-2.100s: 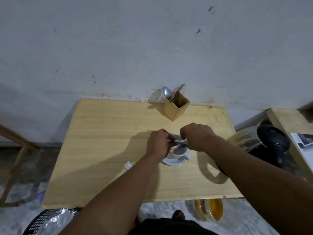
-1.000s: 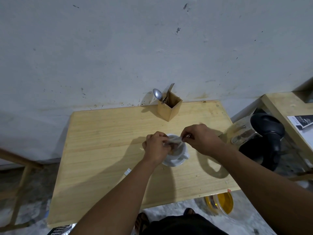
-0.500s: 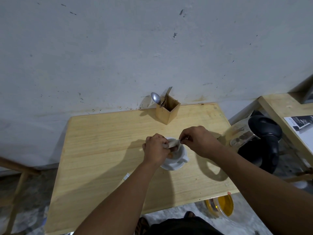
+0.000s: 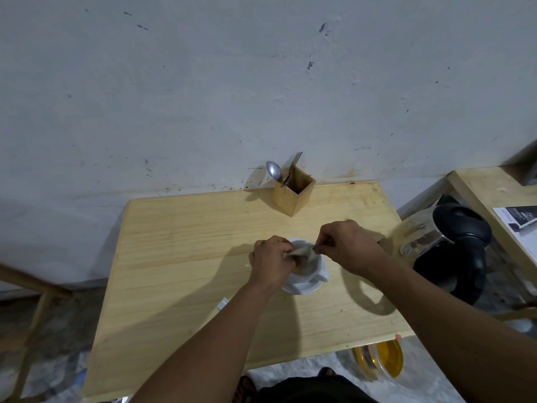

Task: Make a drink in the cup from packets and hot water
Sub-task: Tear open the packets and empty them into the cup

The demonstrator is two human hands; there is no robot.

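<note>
The packet lies crosswise directly above the cup, at frame centre; left hand and right hand fingers each clamp one end.

One cup, one packet, one kettle, one wooden holder, one spoon, two hands.

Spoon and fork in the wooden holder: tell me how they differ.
The spoon shows a rounded, shiny bowl and leans left toward the wall; the fork shows thin tines and rises higher, tilted slightly right. The spoon's head sits lower than the fork's tines. Both are metal and stand handle-down in the wooden holder.
</note>
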